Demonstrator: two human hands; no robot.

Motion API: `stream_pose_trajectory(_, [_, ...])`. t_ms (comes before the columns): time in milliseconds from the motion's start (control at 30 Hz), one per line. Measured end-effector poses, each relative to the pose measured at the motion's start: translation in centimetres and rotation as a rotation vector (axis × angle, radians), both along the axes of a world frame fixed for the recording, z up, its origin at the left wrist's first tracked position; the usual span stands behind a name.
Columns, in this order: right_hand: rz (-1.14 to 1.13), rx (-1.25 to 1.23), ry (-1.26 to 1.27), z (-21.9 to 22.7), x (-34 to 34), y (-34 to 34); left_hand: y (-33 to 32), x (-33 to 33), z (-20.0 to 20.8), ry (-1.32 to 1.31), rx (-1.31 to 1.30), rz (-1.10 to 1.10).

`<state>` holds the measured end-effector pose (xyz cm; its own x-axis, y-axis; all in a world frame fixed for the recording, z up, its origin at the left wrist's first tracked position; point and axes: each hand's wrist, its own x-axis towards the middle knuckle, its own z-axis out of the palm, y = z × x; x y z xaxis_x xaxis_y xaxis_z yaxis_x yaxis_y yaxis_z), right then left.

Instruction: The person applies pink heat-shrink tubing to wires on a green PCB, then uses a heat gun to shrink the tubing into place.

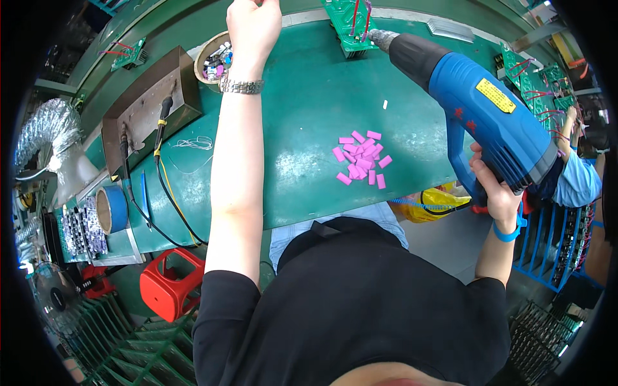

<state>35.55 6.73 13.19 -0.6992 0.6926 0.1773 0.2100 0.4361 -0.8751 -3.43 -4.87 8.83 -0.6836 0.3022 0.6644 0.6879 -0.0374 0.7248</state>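
My right hand (501, 196) is wrapped round the handle of a blue and black heat gun (492, 106). The gun's metal nozzle (382, 39) points left, at the red and purple wires on a green circuit board (351, 29) at the far edge of the bench. My left hand (254, 29) is stretched far forward, left of that board, and the upper picture edge cuts off its fingers. A pile of short pink sleeves (362, 159) lies on the green bench mat (293, 154) between my arms.
Two soldering irons (162, 122) lean on a metal tray (183, 71) at left, near a round bin of small parts (209, 55) and a blue tape roll (112, 209). A co-worker's blue sleeve (576, 180) and more boards (541, 80) are at right. A red stool (168, 283) stands lower left.
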Motion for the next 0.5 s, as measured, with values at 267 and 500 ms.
stream_pose_trajectory(267, [-0.008,-0.042,0.017,-0.2,0.5,-0.1,0.0,0.2,0.0,-0.017,0.042,-0.019])
stream_pose_trajectory(500, [0.009,-0.038,0.099,-1.1,-1.0,-0.4,-1.6,0.1,0.1,-0.166,0.074,-0.113])
